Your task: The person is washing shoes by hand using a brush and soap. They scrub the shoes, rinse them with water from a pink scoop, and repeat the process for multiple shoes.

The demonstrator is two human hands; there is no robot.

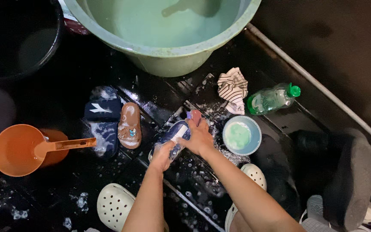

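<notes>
Both hands work one small soapy blue canvas shoe: my left hand clamps it, my right hand grips a brush on it, beside a blue bowl of green soap.

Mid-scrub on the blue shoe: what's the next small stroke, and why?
Probably draw the brush in the right hand back along the blue shoe toward the left hand, which pins its near end; the brush sits at the far end, and suds cover the floor around.

Two hands, one green basin, one dark tub, one orange dipper, two sandals, two white clogs, one small bowl, one bottle, one striped cloth.
</notes>
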